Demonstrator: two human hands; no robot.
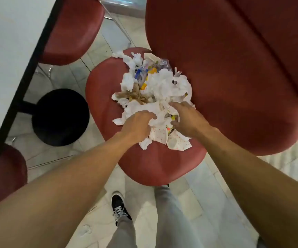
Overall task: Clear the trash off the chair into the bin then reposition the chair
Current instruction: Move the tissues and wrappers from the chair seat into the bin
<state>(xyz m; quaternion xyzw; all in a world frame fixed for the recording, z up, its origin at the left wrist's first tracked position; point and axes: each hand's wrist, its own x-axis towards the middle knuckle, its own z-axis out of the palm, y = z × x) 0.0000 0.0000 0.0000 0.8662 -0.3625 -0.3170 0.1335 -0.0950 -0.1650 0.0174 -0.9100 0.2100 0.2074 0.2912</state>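
A red chair (105,97) stands in front of me with a heap of trash (160,86) on its seat: crumpled white napkins, brown paper, a plastic fork, coloured wrappers and a small white cup. My left hand (137,126) reaches into the near side of the heap, fingers curled into white paper. My right hand (187,120) digs in beside it, fingers bent round crumpled paper. The chair's tall red back (225,68) rises on the right. A black round bin (60,117) stands on the floor left of the chair.
A white table with a black edge (10,51) runs along the left. Other red chairs (71,31) are tucked under it, one at the lower left (3,176). My legs and a black shoe (120,208) are on the tiled floor below.
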